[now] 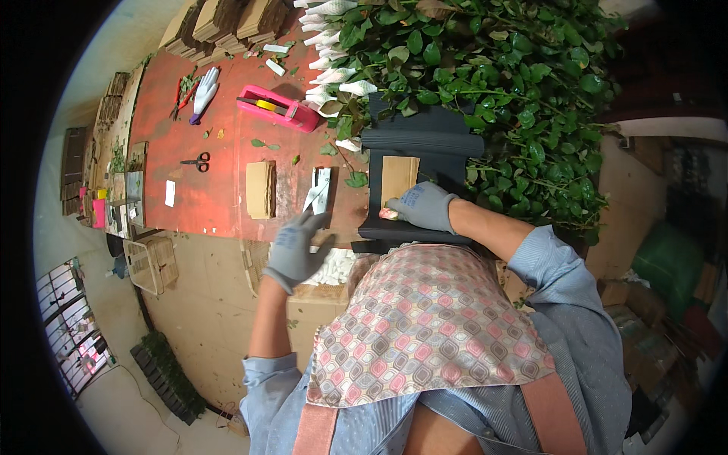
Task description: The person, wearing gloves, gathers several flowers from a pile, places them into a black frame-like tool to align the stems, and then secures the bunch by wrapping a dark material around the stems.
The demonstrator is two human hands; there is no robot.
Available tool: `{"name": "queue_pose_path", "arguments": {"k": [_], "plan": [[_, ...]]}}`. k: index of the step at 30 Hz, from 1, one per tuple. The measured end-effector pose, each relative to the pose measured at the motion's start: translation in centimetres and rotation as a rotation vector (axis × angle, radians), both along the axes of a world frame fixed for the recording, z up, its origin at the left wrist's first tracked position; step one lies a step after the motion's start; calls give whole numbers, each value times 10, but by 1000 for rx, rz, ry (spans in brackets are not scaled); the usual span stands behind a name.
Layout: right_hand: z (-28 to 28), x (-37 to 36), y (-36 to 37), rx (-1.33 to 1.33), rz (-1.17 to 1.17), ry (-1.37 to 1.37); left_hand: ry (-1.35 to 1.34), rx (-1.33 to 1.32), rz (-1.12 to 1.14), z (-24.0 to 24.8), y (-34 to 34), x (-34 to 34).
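My left hand [298,252], in a grey glove, is over the table's near edge with its fingers apart and nothing in them. Its fingertips are nearest to a small stack of white paper slips [319,192]; whether they touch is unclear. In the same kind of glove, my right hand [428,206] has its fingers closed on a small pink and cream flower bud [389,214]. The bud is at the near end of a brown cardboard piece [400,173], which lies on black ribbed sheeting [425,123]. Part of the cardboard is hidden by the hand.
Leafy cut stems [516,114] with white-sleeved heads [326,38] fill the right side. On the red table [227,167] are a pink tape dispenser [282,108], scissors [199,162], a cardboard stack [260,189], a white glove [205,92] and red-handled pruners [180,96].
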State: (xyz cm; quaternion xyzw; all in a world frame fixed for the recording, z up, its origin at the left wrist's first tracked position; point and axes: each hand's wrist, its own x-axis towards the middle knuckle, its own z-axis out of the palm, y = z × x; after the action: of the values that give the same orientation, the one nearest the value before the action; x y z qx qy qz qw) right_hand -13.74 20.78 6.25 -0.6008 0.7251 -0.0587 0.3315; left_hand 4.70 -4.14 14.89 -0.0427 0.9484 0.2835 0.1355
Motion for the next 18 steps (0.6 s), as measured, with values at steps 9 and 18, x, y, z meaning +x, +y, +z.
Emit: {"name": "queue_pose_path", "arguments": {"k": [9,18], "plan": [[-11,4,7,-140,-215,-103,-50,118,-397,-41,88,-68],[121,-53,-27,-514,-173,312,-55,19,-418,-63,85,-58]]}}
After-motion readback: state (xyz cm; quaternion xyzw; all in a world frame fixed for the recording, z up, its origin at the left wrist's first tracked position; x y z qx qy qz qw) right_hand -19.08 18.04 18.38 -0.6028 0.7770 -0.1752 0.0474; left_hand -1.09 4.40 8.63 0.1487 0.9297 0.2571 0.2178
